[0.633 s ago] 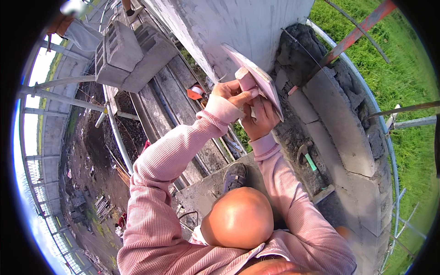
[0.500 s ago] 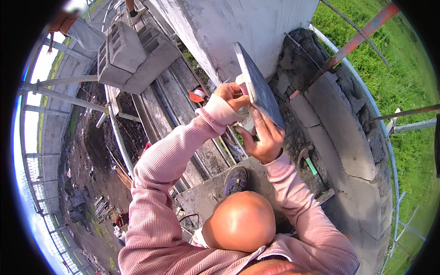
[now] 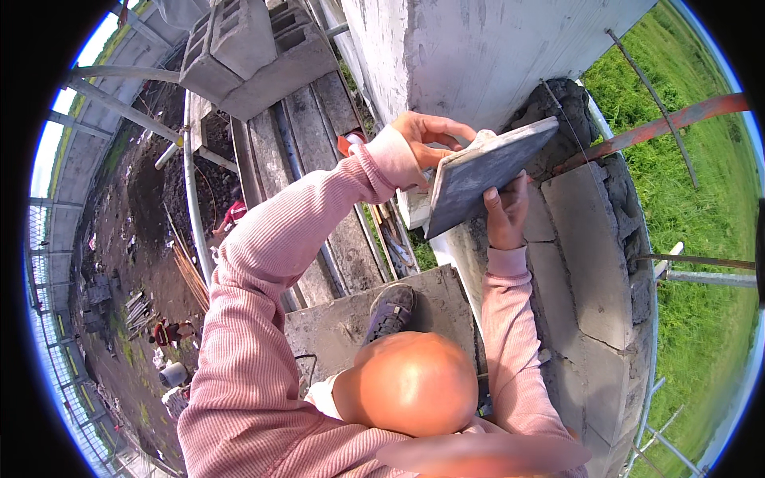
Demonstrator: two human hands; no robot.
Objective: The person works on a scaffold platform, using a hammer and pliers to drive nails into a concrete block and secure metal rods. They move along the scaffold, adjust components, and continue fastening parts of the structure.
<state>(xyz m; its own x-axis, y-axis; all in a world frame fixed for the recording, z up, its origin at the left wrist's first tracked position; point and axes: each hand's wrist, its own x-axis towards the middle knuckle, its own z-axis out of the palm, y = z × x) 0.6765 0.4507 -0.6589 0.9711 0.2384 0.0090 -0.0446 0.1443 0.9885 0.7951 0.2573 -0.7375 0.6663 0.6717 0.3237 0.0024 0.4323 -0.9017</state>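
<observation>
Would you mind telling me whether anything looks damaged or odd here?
A dark, jagged, crack-like line crosses the smooth grey masonry to the right of the person's right hand, breaking its surface; it might only be a joint.

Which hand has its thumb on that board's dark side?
The right hand: its thumb is on the dark face of the flat board. The left hand is up by the pale edge.

Pink ribbed sleeves [image 3: 267, 239], dark grey board [image 3: 490, 171], whitish pillar [image 3: 478, 64], green grass [image 3: 705, 219]
</observation>
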